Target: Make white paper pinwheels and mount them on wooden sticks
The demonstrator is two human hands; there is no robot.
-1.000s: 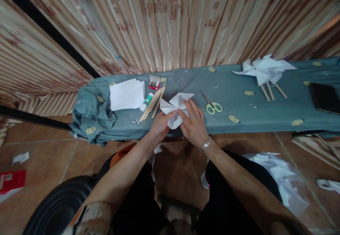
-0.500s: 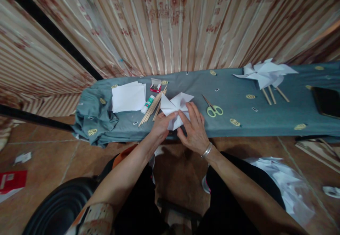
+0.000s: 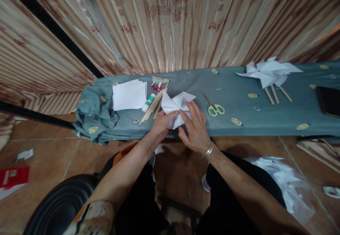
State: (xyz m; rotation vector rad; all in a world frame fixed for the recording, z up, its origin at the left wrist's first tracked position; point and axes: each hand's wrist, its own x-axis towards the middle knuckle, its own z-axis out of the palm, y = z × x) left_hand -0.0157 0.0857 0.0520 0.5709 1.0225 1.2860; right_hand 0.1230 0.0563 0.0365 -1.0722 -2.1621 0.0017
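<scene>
A white paper pinwheel (image 3: 174, 104) with folded blades lies at the front edge of the cloth-covered bench, between both hands. My left hand (image 3: 161, 123) grips its lower left side, thumb pressed on top near the centre. My right hand (image 3: 195, 127) rests on its right side, index fingertip by the centre and the other fingers over a blade; its thumb stands apart below. Wooden sticks (image 3: 152, 107) and a green-and-white glue stick (image 3: 148, 102) lie just left of the pinwheel. Scissors (image 3: 214, 108) with light green handles lie to the right.
A stack of white paper (image 3: 129, 95) and a small open red box of tacks (image 3: 156, 85) sit on the bench's left part. Finished paper pinwheels on sticks (image 3: 269, 71) and a dark phone (image 3: 328, 101) are at the right. A black stool (image 3: 61, 206) stands lower left.
Both hands stay on the pinwheel with nearly the same hold. The view has shifted slightly; nothing else has visibly moved.
</scene>
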